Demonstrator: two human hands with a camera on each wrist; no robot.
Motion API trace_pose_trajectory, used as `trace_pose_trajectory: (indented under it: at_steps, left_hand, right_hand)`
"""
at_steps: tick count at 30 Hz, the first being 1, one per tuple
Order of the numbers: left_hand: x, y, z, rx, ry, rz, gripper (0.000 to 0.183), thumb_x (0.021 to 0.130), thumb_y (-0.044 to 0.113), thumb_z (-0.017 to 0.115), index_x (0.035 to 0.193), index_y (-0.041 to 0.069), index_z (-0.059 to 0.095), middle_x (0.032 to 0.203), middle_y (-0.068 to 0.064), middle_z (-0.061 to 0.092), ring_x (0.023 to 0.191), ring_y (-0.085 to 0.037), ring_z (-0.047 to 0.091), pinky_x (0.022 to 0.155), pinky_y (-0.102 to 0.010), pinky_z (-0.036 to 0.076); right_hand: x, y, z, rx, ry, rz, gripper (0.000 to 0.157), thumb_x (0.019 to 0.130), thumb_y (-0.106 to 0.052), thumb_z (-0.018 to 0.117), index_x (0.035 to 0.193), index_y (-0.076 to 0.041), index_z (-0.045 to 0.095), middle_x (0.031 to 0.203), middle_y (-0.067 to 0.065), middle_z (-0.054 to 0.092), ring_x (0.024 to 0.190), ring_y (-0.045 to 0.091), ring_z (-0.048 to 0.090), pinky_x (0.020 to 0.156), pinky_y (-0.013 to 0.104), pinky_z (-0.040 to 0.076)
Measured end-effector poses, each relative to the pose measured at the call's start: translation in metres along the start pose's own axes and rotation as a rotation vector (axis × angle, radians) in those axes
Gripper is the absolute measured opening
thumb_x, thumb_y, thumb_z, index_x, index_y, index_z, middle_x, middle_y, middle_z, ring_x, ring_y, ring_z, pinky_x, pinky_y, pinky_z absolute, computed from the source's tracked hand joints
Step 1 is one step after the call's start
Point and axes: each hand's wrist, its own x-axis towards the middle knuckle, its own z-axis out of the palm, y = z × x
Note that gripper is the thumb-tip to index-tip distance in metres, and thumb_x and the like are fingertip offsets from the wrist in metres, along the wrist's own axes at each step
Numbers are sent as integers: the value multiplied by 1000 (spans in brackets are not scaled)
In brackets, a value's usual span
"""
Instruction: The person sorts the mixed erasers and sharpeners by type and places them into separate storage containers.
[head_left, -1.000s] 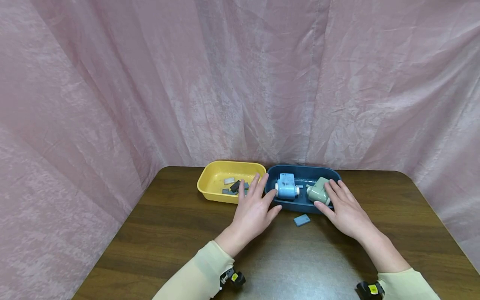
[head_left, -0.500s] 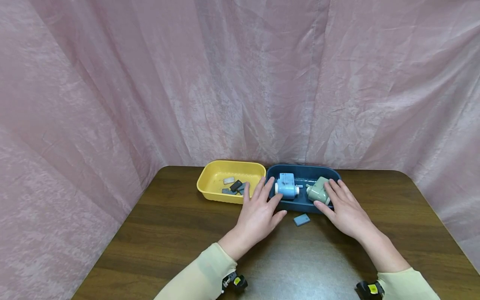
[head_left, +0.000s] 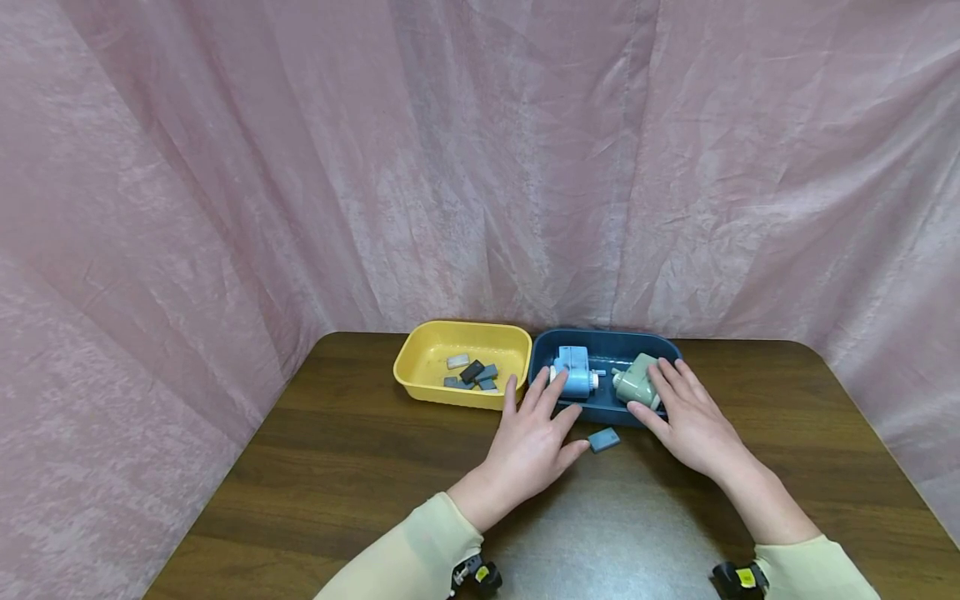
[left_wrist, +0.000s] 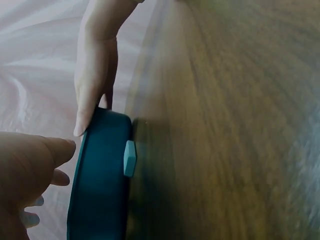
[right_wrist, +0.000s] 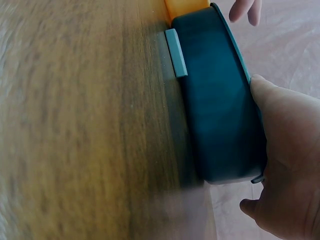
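Note:
A small blue block (head_left: 603, 440) lies on the table, right at the front wall of the navy tray (head_left: 600, 414). Just left of that block, my left hand (head_left: 528, 450) hovers with its fingers spread and holds nothing. Its fingertips overlap the tray's front left corner in the head view. My right hand (head_left: 697, 425) lies over the tray's right front corner with straight fingers, and its thumb (right_wrist: 261, 87) rests on the rim. Inside the tray are a light blue bottle-like piece (head_left: 574, 372) with white ends and a sage green one (head_left: 637, 383), partly behind the right fingers.
A yellow tray (head_left: 408, 385) stands against the navy tray's left side. Several small blocks lie in it, among them a white one (head_left: 457, 362) and a black one (head_left: 472, 372). A pink curtain (head_left: 480, 167) hangs behind the wooden table (head_left: 337, 467).
My left hand has moved right and slightly toward me, off the yellow tray to the front left of the navy tray. The right hand, both trays and the blue block have stayed put.

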Motion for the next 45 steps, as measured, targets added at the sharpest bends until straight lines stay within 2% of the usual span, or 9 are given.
trace_pose_trajectory:
  at_steps: [8,13,27,45]
  left_hand:
    - [0,8,5,4,3,41,44,103,57,75,132,24,79,169,-14,48,159,-41,40,120,-76,34]
    - [1,11,8,9,-21,55,44,104,59,72,132,25,78,170,-14,47,159,-41,39,121,-75,33]
    - [2,16,17,20,-78,61,45,103,60,73,131,26,80,173,-13,43,162,-41,35,122,-75,31]
    - [11,17,28,34,-131,25,41,101,61,75,122,27,83,174,-12,41,163,-40,32,124,-76,26]
  right_hand:
    - [0,0,0,1,-7,2,92,113,-61,52,172,5,25,177,34,18,166,51,3,129,71,14]
    - [1,1,1,-4,-5,0,92,114,-60,52,172,5,25,177,34,19,166,51,3,128,71,15]
    - [1,-2,-1,-10,1,-3,92,113,-61,53,171,6,26,177,34,20,166,51,5,128,70,16]
    - [1,-1,-1,-8,-2,1,92,113,-60,52,171,6,26,177,34,20,166,51,4,129,69,15]
